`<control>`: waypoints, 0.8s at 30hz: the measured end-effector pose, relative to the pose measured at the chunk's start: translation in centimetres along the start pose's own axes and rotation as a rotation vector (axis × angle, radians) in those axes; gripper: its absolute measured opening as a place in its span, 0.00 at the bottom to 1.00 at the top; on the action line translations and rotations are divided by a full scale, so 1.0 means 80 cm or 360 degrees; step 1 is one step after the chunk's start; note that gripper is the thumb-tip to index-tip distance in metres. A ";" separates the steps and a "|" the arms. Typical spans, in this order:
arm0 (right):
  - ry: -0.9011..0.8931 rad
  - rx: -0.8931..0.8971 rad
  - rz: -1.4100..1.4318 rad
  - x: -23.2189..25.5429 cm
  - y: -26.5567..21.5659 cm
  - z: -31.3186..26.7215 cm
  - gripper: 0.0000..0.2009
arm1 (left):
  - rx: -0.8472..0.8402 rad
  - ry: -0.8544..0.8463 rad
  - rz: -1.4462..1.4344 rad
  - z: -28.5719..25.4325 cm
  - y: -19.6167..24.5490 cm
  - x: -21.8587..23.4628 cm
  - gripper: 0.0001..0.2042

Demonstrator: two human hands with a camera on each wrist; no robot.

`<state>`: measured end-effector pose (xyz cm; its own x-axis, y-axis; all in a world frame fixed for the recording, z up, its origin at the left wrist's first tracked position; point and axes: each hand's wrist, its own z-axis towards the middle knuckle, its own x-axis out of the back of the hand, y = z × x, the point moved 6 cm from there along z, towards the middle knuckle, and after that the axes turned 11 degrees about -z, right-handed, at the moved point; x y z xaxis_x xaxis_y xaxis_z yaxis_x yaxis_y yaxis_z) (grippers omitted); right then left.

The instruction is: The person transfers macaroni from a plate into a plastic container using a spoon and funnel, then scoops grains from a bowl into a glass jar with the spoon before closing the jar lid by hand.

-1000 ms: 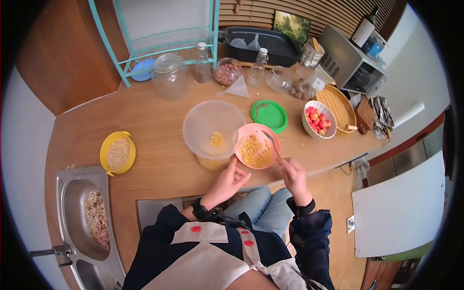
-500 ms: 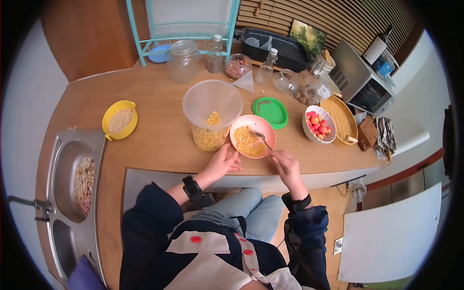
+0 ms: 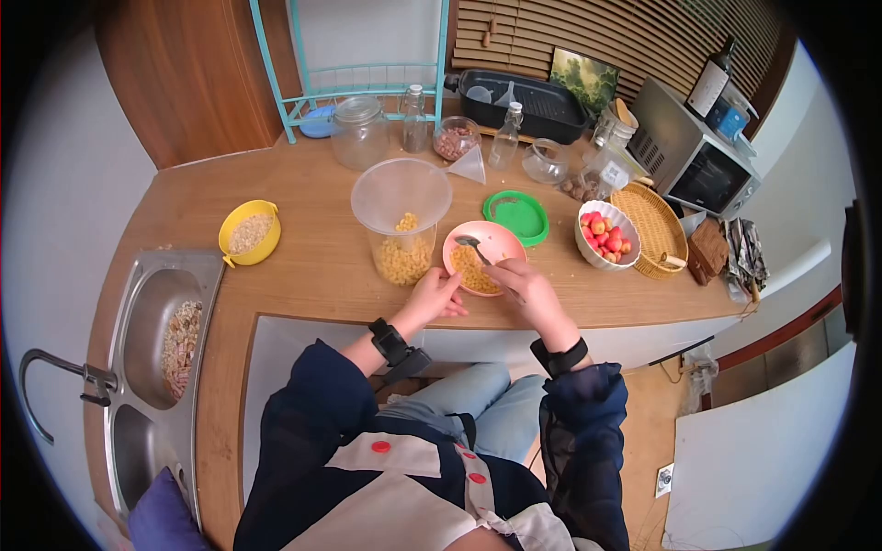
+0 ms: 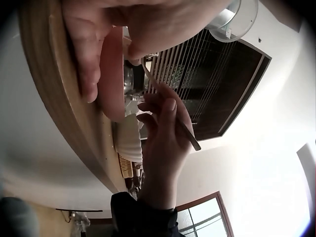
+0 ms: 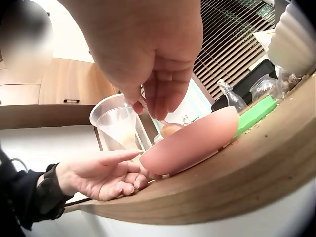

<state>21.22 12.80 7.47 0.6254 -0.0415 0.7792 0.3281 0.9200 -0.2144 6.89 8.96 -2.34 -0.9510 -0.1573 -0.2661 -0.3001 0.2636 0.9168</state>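
Observation:
A pink bowl (image 3: 502, 238) of yellow kernels that look like corn sits near the counter's front edge, tilted in the right wrist view. My left hand (image 3: 435, 297) holds its left side, thumb at the rim and fingers along the outside wall. Over the bowl's right side, my right hand (image 3: 527, 290) grips a metal spoon (image 3: 470, 242) by its handle, with the spoon's head above the kernels. Just left of the bowl stands a clear jar (image 3: 401, 260) holding more kernels. A wide clear funnel-shaped top (image 3: 390, 188) on the jar has a small clump of kernels at its middle.
A green lid (image 3: 517, 217) and a white bowl of red fruit (image 3: 606, 236) lie to the right. Glass jars and bottles (image 3: 505, 138) line the back. A yellow bowl (image 3: 250, 233) stands left, by the sink (image 3: 152, 331). A small clear funnel (image 3: 469, 166) lies behind the jar.
My right hand and the spoon have moved left, further over the pink bowl. The left hand has stayed at the bowl's left side. The head view has shifted.

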 end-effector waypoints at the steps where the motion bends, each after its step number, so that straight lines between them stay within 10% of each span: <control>1: -0.0062 0.0025 -0.0021 -0.001 -0.004 0.002 0.12 | 0.0002 0.0003 0.0004 0.004 -0.004 -0.001 0.20; 13: -0.0074 -0.0015 -0.0537 0.046 -0.019 -0.055 0.19 | -0.0262 0.0093 -0.0011 -0.017 0.004 0.003 0.16; 20: -0.0247 0.0191 -0.0766 -0.002 0.002 -0.045 0.19 | -0.1816 0.0955 0.1549 -0.189 0.190 0.036 0.13; 24: -0.0281 0.0120 -0.0750 -0.007 0.000 -0.038 0.20 | -0.1930 0.0832 0.1924 -0.179 0.234 0.042 0.14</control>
<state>23.00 11.66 5.22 0.2905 -0.3980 0.8702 0.4895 0.8432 0.2223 -0.89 -0.28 18.16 -0.3874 -0.7445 0.5437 0.9212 -0.2893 0.2603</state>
